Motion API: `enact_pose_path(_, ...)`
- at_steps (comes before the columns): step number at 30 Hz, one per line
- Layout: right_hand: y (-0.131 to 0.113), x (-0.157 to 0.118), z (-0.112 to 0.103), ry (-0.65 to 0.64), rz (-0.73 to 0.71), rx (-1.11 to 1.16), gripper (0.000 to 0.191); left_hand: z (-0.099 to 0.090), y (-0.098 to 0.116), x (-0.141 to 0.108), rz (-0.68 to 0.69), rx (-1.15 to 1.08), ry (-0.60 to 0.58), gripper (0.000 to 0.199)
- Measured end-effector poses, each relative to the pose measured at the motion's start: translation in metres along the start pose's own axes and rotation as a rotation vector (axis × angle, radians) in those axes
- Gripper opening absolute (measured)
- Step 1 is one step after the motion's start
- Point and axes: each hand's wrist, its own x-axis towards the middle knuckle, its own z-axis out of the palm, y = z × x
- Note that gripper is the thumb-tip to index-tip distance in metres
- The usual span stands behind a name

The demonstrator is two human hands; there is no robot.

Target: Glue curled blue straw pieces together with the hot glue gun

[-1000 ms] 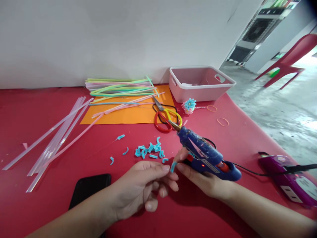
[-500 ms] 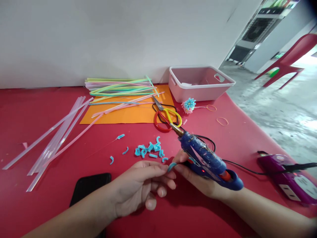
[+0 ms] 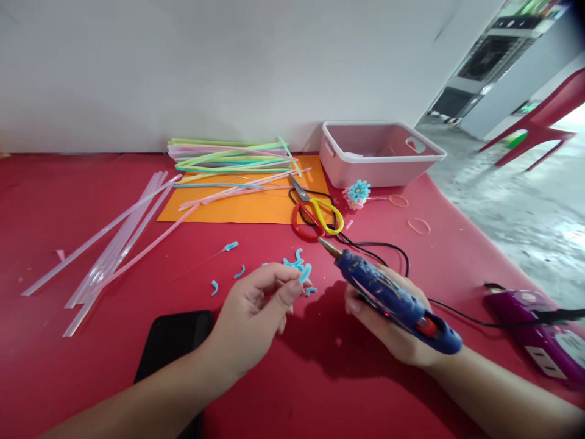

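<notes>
Left hand [image 3: 256, 317]: pinching one blue fuzzy piece [image 3: 304, 273] by its lower end; likely light, soft, easily crushed, best taken at the tip. Right hand [image 3: 388, 320]: wrapped around blue glue gun [image 3: 384, 292], probably stiff, bulkier, held by the handle. Beyond the hands: scissors [image 3: 315, 207], black cord [image 3: 397, 247], potential snag; phone [image 3: 176, 341] beneath left forearm

Red-and-yellow-handled metal scissors [image 3: 300, 190] lie partly on rectangular orange paper [image 3: 214, 213]. Behind them, to the right, stands the rectangular pink plastic basket [image 3: 365, 173]; front-left, the flat black phone [image 3: 169, 341].
</notes>
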Motion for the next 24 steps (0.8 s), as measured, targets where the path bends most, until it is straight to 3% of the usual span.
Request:
enact_pose_path(4,0.0,-0.003,-0.003,0.02,-0.068,-0.06,0.019,-0.008,-0.001,0.001,0.323,0.208,0.088,0.012)
enact_pose_path(7,-0.005,0.0,-0.002,0.001,-0.073,-0.058,0.023,-0.011,-0.001,0.002,0.428,0.285,0.079,0.014)
enact_pose_path(13,-0.008,-0.002,0.001,-0.052,-0.06,0.029,0.022,-0.012,0.0,0.01,0.331,0.243,0.002,0.014)
enact_pose_path(18,-0.005,-0.004,0.002,-0.017,-0.027,-0.022,0.015,-0.011,0.004,0.012,0.241,0.134,-0.012,0.014)
enact_pose_path(24,-0.002,-0.002,-0.002,-0.097,-0.118,-0.014,0.022,-0.01,0.004,0.01,0.196,0.121,-0.018,0.016)
